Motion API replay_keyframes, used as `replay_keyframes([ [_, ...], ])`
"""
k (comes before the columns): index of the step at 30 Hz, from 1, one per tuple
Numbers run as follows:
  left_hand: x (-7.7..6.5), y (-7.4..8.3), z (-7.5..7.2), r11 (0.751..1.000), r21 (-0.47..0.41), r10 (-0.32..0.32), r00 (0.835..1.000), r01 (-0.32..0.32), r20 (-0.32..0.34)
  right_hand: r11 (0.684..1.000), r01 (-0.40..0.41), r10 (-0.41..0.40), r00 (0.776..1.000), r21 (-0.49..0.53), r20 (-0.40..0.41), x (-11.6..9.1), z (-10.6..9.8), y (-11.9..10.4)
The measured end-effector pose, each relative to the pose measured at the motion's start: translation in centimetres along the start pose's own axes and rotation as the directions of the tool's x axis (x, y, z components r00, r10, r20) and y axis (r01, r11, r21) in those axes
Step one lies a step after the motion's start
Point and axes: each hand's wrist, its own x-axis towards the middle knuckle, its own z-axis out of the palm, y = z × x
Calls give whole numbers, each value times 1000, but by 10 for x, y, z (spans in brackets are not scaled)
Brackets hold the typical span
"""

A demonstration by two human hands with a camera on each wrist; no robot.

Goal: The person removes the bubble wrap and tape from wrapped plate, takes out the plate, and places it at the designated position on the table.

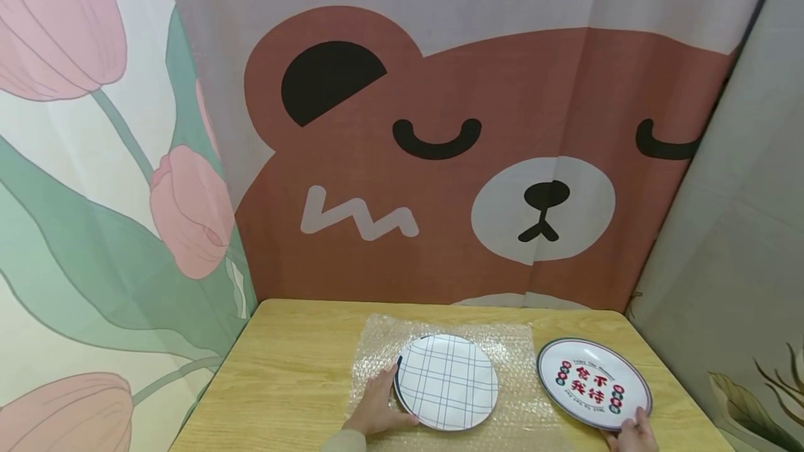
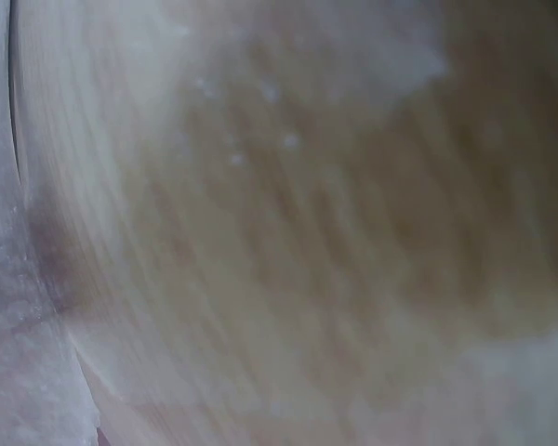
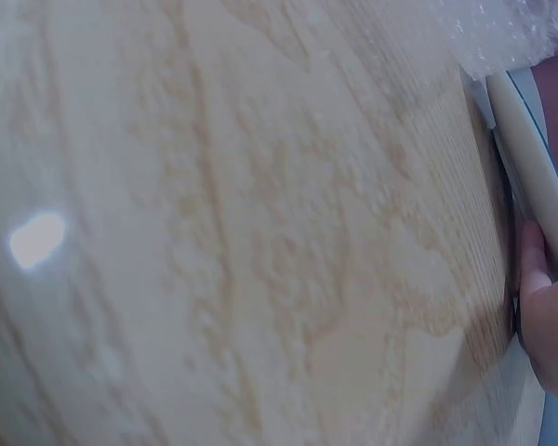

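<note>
A white plate with a blue grid pattern (image 1: pixel 447 382) lies over a sheet of bubble wrap (image 1: pixel 515 340). My left hand (image 1: pixel 379 404) holds its left edge, fingers along the side and thumb at the near rim. To the right, a dark-rimmed white plate with red Chinese characters (image 1: pixel 589 383) tilts slightly. My right hand (image 1: pixel 636 434) pinches its near right rim, thumb on top. In the right wrist view, the fingers (image 3: pixel 535 255) reach under this plate's side. The left wrist view is blurred and shows mostly wood grain.
The light wooden table (image 1: pixel 295 368) extends to the left of the bubble wrap and reaches back to a curtain (image 1: pixel 352 264) printed with a bear. A tulip-printed curtain (image 1: pixel 94 264) hangs at the left, and a pale one (image 1: pixel 741 229) at the right.
</note>
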Motion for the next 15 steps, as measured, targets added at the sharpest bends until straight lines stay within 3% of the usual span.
replay_keyframes([
  [5, -1, 0, -1, 1000, 1, -4, 1000, 4, 6, 1000, 0, 0, 1000, 18, -11, -1, 2, -1],
  [12, -1, 3, -3, 1000, -9, -2, 1000, 2, 8, 992, 2, -1, 1000, 130, -8, -6, 3, -6],
  [15, -1, 2, -3, 1000, -6, 0, 1000, 0, 5, 992, 19, -19, 1000, 121, -4, -7, 4, -8],
])
